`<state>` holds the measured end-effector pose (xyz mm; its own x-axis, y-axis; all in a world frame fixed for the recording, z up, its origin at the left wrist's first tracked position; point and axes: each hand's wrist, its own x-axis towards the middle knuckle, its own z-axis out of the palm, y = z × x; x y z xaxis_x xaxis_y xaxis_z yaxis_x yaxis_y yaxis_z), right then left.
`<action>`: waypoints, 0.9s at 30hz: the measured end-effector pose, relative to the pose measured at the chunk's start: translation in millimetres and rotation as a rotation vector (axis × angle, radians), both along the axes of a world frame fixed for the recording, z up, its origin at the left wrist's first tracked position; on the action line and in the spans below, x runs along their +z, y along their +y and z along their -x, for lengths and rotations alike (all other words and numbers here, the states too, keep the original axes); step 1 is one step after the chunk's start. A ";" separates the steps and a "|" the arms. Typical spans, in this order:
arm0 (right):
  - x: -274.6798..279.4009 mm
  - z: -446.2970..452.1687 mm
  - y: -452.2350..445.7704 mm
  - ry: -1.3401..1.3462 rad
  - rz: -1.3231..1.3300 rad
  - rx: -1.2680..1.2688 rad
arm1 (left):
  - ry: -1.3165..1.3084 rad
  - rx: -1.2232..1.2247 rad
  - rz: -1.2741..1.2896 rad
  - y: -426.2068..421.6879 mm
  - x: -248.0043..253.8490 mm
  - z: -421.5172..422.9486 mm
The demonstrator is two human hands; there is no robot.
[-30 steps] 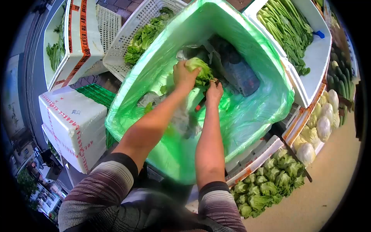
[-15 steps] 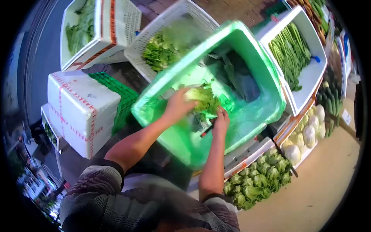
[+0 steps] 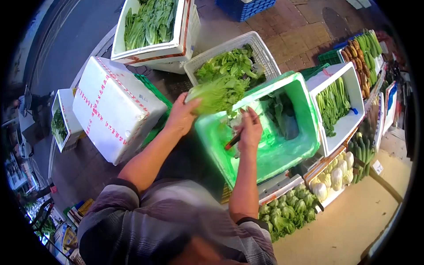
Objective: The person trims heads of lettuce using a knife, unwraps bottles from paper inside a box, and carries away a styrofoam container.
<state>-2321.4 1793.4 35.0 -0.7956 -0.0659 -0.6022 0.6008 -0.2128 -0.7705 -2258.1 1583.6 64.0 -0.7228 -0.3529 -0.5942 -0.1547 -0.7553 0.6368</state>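
our left hand [image 3: 181, 116] grips a frilly pale-green lettuce [image 3: 218, 95] by one end, so its leaves spread loose at the rectangular green-plastic-lined box's [image 3: 282, 164] edge — our right hand [image 3: 250, 131] clasps a slim black-and-red tool [image 3: 232, 141], perhaps a knife.

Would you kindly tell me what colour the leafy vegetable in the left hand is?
The leafy vegetable is light green, shown best in the head view.

A white box [image 3: 114, 110] marked in red stands near a road [image 3: 66, 39]. A blue crate [image 3: 243, 10] sits on brick pavement [image 3: 289, 28]. Cucumbers [image 3: 363, 152] lie beside pale cabbages [image 3: 336, 178]; brown vegetables [image 3: 356, 62] lie beside green stalks [image 3: 369, 51].
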 end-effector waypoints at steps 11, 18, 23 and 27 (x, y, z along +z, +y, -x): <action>29.3 -17.2 -54.4 -0.035 0.172 -0.015 | 0.004 -0.377 0.201 -0.5 5.2 -15.8; 38.4 -1.7 -49.9 0.134 -0.153 0.443 | 0.048 -0.665 0.226 -25.6 -8.7 20.1; 37.1 -4.9 -32.4 0.158 -0.049 0.272 | -0.162 -0.385 -0.491 -24.2 -27.2 18.0; 31.0 -25.4 -15.8 0.177 -0.205 0.375 | 0.067 -0.206 -0.658 -17.8 -47.0 12.7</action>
<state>-2296.0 1777.6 66.0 -0.8311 -0.2628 -0.4901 0.4628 0.1617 -0.8716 -2270.8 1565.8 17.0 -0.7789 0.2136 -0.5896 -0.3126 -0.9473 0.0698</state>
